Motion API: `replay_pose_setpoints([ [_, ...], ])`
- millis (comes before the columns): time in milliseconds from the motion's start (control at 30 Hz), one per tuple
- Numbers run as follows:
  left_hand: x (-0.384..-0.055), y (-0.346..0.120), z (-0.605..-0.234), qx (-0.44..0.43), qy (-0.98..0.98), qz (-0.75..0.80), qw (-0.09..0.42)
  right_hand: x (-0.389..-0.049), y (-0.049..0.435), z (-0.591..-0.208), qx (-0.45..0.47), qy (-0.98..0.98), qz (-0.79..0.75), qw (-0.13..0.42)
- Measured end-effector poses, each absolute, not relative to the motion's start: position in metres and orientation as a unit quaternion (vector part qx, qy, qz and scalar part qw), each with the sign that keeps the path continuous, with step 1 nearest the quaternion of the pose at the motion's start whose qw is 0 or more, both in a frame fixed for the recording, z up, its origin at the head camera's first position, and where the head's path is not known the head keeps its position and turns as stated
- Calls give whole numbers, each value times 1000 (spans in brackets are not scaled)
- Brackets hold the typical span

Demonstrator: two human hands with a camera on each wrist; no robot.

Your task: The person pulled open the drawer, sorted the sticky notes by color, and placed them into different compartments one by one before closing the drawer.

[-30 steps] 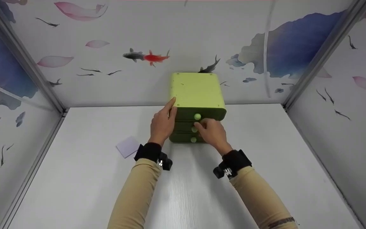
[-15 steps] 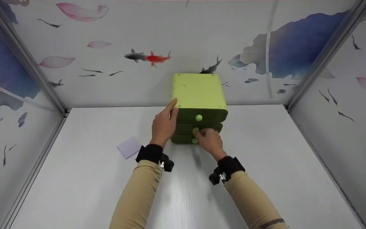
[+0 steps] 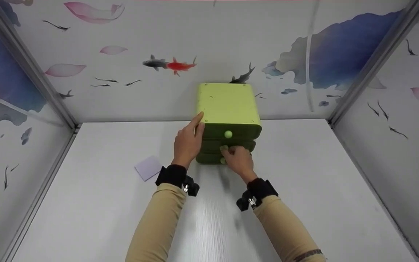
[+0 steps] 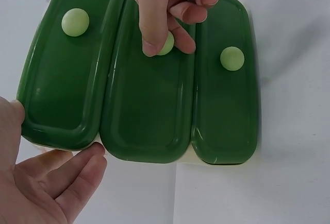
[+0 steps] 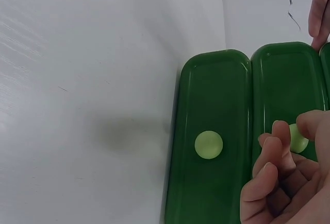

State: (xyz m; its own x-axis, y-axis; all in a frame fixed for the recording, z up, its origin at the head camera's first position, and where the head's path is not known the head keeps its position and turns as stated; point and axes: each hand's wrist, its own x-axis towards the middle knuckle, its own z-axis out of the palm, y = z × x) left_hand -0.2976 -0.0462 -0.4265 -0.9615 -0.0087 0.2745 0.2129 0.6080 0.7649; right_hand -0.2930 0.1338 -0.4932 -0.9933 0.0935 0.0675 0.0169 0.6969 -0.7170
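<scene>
A small drawer cabinet (image 3: 227, 103) has a yellow-green top and dark green drawer fronts, stacked three high. My left hand (image 3: 187, 143) rests against its left side, near the upper front corner. In the left wrist view the left fingers (image 4: 82, 175) lie along that side, fairly straight, and the thumb tip meets the edge of the top drawer (image 4: 62, 85). My right hand (image 3: 239, 160) pinches the pale green round knob (image 4: 167, 44) of the middle drawer (image 4: 147, 105) between thumb and finger, partly covering it. The bottom drawer (image 5: 206, 95) has its knob (image 5: 209, 144) in plain sight.
A pale purple square (image 3: 147, 168) lies on the white table (image 3: 202, 225), left of the cabinet and near my left wrist. Close behind the cabinet rises the back wall (image 3: 122, 98), printed with fish and petals. Side walls stand left and right.
My right hand has shifted slightly down and left, its wrist lower, and stays at the middle drawer's knob. My left hand keeps its place on the cabinet's side.
</scene>
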Motion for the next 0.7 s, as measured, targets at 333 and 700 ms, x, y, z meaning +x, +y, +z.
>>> replay_pose_setpoints([
  [333, -299, -45, -428, -56, -886, -442, 126, -293, 136, -492, -20, -919, 391, 48],
  [700, -299, -44, -429, -55, -889, -434, 134, -292, 137, -490, -26, -920, 391, 34],
])
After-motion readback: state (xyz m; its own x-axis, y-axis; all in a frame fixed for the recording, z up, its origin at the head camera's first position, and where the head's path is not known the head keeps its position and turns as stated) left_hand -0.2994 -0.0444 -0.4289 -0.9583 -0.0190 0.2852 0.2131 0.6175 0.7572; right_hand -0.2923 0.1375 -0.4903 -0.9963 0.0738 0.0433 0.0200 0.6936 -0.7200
